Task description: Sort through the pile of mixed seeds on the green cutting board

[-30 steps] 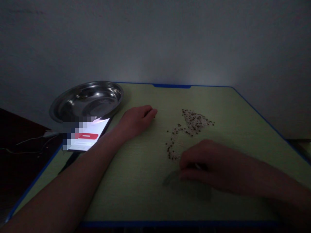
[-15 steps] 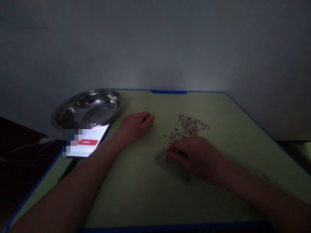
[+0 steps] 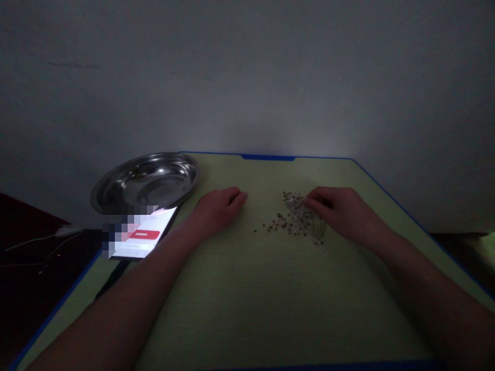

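My left hand [image 3: 222, 208] rests on the table with its fingers curled closed, and nothing shows in it. My right hand [image 3: 336, 208] pinches a thin see-through sheet [image 3: 315, 224] with faint curved lines, perhaps a piece of clear plastic. The sheet lies over part of a loose patch of small dark bead-like grains [image 3: 284, 221], mixed with paler ones that are hard to make out. Several dark grains lie scattered to the left of the patch, between my two hands. Dim light blurs the sheet's edges.
A shiny steel basin [image 3: 166, 193] stands at the table's back left. In front of it a phone [image 3: 145, 242] with a lit screen leans near my left forearm. The pale green table [image 3: 240, 309] has a blue edge; a wall rises behind it. White cables [image 3: 69, 231] hang at the left.
My right hand has moved away from me and to the right, taking the see-through sheet from in front of the grains onto them. My left hand stays in place. The view has tilted slightly.
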A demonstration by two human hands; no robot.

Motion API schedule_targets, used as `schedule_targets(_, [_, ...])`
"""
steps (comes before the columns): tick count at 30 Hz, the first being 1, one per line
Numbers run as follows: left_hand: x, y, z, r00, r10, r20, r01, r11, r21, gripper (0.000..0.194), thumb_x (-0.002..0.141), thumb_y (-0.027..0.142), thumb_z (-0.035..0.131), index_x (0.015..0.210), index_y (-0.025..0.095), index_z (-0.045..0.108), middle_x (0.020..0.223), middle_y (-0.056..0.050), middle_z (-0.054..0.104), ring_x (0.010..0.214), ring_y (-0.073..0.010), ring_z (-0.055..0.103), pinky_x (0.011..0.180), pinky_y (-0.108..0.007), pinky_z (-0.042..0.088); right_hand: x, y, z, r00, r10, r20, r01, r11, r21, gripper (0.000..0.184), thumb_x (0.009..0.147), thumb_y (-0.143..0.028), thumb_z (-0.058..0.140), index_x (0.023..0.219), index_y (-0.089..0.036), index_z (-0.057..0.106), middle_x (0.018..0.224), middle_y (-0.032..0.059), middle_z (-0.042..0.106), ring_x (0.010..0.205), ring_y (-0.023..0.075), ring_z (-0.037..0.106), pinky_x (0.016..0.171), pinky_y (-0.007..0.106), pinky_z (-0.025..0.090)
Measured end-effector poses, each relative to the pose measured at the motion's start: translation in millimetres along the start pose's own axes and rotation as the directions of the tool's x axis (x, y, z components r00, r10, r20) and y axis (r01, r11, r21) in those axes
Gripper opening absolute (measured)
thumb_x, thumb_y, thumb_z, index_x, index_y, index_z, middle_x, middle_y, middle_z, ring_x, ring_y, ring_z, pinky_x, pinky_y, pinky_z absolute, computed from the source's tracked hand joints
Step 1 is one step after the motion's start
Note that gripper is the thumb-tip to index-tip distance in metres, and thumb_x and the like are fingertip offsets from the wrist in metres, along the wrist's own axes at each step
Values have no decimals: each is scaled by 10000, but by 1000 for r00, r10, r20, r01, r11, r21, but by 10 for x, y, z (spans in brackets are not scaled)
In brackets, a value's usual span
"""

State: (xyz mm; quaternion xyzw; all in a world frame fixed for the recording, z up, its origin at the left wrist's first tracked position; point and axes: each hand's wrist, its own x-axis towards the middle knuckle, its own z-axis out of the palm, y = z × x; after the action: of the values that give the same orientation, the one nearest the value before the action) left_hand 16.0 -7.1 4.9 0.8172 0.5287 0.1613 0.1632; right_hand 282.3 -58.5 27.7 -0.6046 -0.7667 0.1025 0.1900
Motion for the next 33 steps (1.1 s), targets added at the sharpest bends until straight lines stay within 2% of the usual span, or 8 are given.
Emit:
schedule_targets(5, [-2,5,-9,1000,3,-6,-3,1000,1,351,905,431,361,783,198,593,721,-33,632,652,-170,545,575,-282,325,144,-60,146,999,30,-20,-30,999,-13,334,915,-396,474,792,-170,687,707,56,672,618,168,563,567,286,358])
schedule_targets(10, [-4,1,-8,1000,7,1,-7,1000,5,371,914,437,348,779,195,594,718,-30,631,651,-167,545,578,-280,330,169,-195,233,998,-32,58,34,999,-19,296,918,-348,473,821,-175,693,734,52,684,643,161,572,598,283,370])
schedule_targets(14, [-6,-2,1,1000,16,-16,-17,1000,-10,370,913,437,352,771,198,596,711,-24,630,649,-163,540,574,-279,329,103,-274,188,977,-156,144,138,982,130,271,915,-353,494,815,-189,685,723,21,675,638,139,562,600,262,376])
schedule_targets(19, [-6,7,2,1000,-8,-11,8,1000,-1,374,912,444,355,756,200,591,697,-27,625,638,-166,536,569,-283,327,5,-299,64,984,-115,136,87,976,198,304,917,-387,493,761,-182,655,655,-5,613,580,119,508,555,254,345])
schedule_targets(21, [-3,1,3,1000,-4,-9,4,1000,1,377,916,441,346,763,199,591,711,-31,629,644,-168,541,576,-286,329,-41,-303,28,969,-130,212,83,973,217,303,912,-382,500,740,-180,645,638,-14,588,572,115,492,540,250,336])
schedule_targets(24, [3,-20,12,1000,2,-10,-2,1000,4,382,916,445,342,784,199,603,720,-37,633,649,-174,546,584,-292,331,-102,-287,-10,907,-197,372,104,961,254,293,906,-383,510,726,-186,631,620,-29,548,568,112,472,525,244,334])
schedule_targets(26, [5,-32,17,1000,6,-16,-6,1000,1,383,914,449,343,803,200,613,724,-38,638,650,-175,546,588,-294,333,-122,-249,-33,880,-208,427,104,961,255,305,909,-388,504,701,-189,604,609,-35,518,568,113,462,524,245,335])
schedule_targets(33, [5,-19,15,1000,6,-13,-6,1000,-7,386,923,441,342,793,194,607,742,-36,643,663,-168,548,585,-286,332,-92,-149,-8,929,-116,353,53,981,185,327,915,-394,471,683,-188,574,605,-28,506,562,120,455,525,263,332])
